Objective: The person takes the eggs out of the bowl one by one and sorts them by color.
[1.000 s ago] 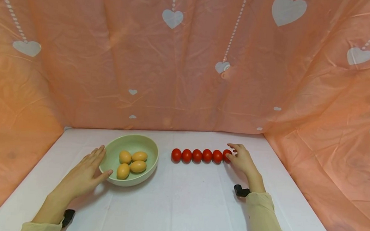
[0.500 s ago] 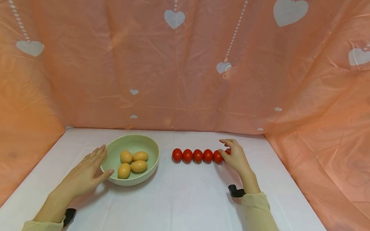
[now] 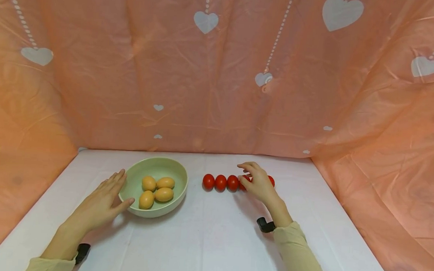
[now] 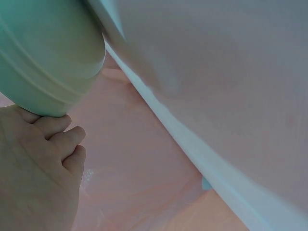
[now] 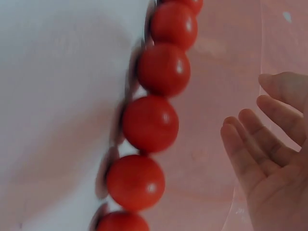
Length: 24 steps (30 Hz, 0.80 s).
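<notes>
A light green bowl [image 3: 164,165] sits left of the middle, with several yellow egg-shaped fruits [image 3: 164,194] in it. My left hand [image 3: 97,205] lies against its left side, fingers straight along the rim and thumb at the near rim. In the left wrist view the fingertips [image 4: 72,137] are right at the bowl's outer wall. To the right, several red tomatoes [image 3: 220,182] stand in one line. Over the right half of that line is my right hand [image 3: 259,187], fingers loosely spread and holding nothing; it hides part of some tomatoes.
A white cloth covers the table [image 3: 180,249]. Orange curtains [image 3: 217,123] with pale hearts close off the back and both sides. A black camera mount sits at each wrist, below light sleeves [image 3: 299,252].
My right hand has moved left along the line of tomatoes, uncovering the rightmost one again. My left hand and the bowl have stayed in place.
</notes>
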Each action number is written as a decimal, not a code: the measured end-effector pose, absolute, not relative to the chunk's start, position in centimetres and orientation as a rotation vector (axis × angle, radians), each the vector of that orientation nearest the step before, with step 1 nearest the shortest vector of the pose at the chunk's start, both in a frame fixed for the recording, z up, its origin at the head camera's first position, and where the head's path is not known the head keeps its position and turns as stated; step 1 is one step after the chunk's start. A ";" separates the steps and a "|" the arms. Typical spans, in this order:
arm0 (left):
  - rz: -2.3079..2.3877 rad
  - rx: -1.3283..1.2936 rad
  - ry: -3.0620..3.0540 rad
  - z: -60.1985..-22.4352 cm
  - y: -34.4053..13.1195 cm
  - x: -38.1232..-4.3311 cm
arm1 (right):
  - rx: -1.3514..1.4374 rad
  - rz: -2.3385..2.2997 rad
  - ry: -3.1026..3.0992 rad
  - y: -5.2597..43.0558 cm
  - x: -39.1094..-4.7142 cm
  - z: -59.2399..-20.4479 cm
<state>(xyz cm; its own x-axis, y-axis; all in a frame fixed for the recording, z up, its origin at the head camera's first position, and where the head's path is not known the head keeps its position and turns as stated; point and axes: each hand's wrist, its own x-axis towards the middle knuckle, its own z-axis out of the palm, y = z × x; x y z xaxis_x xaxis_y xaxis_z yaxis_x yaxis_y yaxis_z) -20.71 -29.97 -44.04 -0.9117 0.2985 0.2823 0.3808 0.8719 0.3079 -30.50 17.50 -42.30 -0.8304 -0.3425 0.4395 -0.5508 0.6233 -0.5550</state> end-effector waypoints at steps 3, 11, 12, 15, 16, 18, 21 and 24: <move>-0.532 -0.516 -2.817 -44.0 -30.0 -20.7 | 0.793 0.993 -2.566 16.3 -30.5 -42.3; -0.529 -0.528 -2.809 -44.1 -30.0 -20.7 | 0.952 0.957 -2.588 13.0 -30.3 -41.8; -0.529 -0.531 -2.812 -44.1 -30.0 -20.7 | 0.971 0.957 -2.590 12.5 -30.3 -41.7; -0.525 -0.529 -2.819 -44.0 -30.0 -20.8 | 1.028 0.937 -2.590 11.2 -30.2 -41.5; -0.525 -0.528 -2.822 -44.0 -30.0 -20.8 | 1.043 0.931 -2.592 10.7 -30.1 -41.4; -0.526 -0.527 -2.825 -44.0 -30.0 -20.8 | 1.081 0.916 -2.586 9.8 -30.1 -41.2; -0.528 -0.527 -2.829 -44.0 -30.0 -20.8 | 1.135 0.887 -2.577 8.4 -30.1 -41.0; -0.527 -0.529 -2.829 -44.0 -30.0 -20.8 | 1.200 0.872 -2.559 6.9 -30.0 -40.7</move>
